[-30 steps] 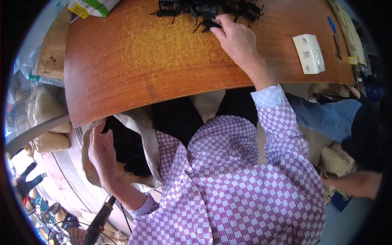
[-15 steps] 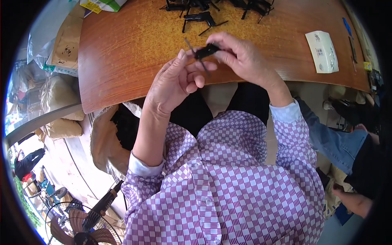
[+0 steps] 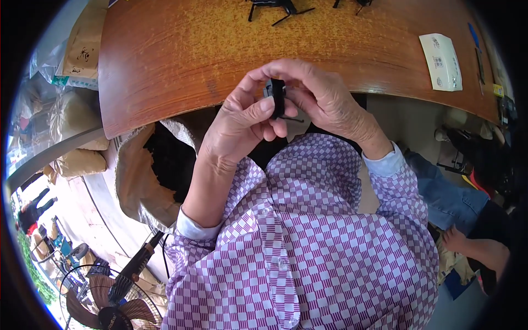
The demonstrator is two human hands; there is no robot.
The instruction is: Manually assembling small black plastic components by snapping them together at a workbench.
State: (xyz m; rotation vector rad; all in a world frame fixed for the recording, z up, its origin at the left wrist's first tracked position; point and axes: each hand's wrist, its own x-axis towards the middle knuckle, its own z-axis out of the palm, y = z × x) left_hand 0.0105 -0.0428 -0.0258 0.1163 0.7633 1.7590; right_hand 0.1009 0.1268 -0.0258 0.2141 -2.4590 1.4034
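A small black plastic piece (image 3: 278,94) is between my two hands, in front of the table's near edge. My left hand (image 3: 241,116) grips it with the thumb pressed on its side and the fingers curled behind. My right hand (image 3: 325,103) closes on it from the other side, its forefinger arched over the top. A thin black leg sticks out below the piece, by the fingers. My fingers hide part of its shape. Similar black pieces with thin legs (image 3: 281,7) lie at the table's far side, cut off by the picture's edge.
The wooden table (image 3: 176,71) has a worn top. A white printed packet (image 3: 441,62) and a blue-handled tool (image 3: 474,36) lie to the right. Left of my lap stands an open sack (image 3: 132,176) of black contents. A fan (image 3: 107,308) is lower left; another person's arm (image 3: 479,247) shows at right.
Both hands have come nearer to me with the black piece, which is now turned more upright. My left fingers have closed on it. The view has shifted, so the far pieces sit higher.
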